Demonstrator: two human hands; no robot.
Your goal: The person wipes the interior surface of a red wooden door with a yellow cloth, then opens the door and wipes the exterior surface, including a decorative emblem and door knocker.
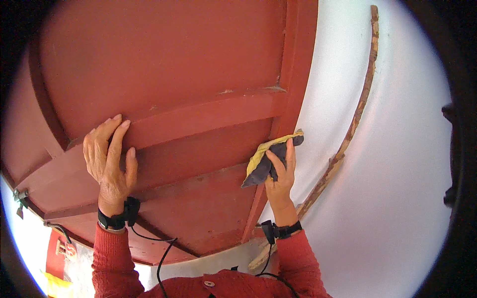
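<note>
A large red panelled door (167, 56) fills most of the view before me. My left hand (110, 156) rests with spread fingers on its horizontal rail (208, 110), holding nothing. In my right hand (281, 175) is a folded cloth (264, 160), dark grey on one side and yellow on the other. That hand has the cloth against the door's right stile (298, 70), near the white wall. Pale dusty marks show along the ledge above the rail and in its right corner.
A long, rough wooden pole (357, 115) leans on the white wall (402, 167) to the right. Metal door hardware (20, 197) juts from the door's left edge. Black cables (164, 253) hang from bands on both wrists. Something yellow (57, 285) shows at lower left.
</note>
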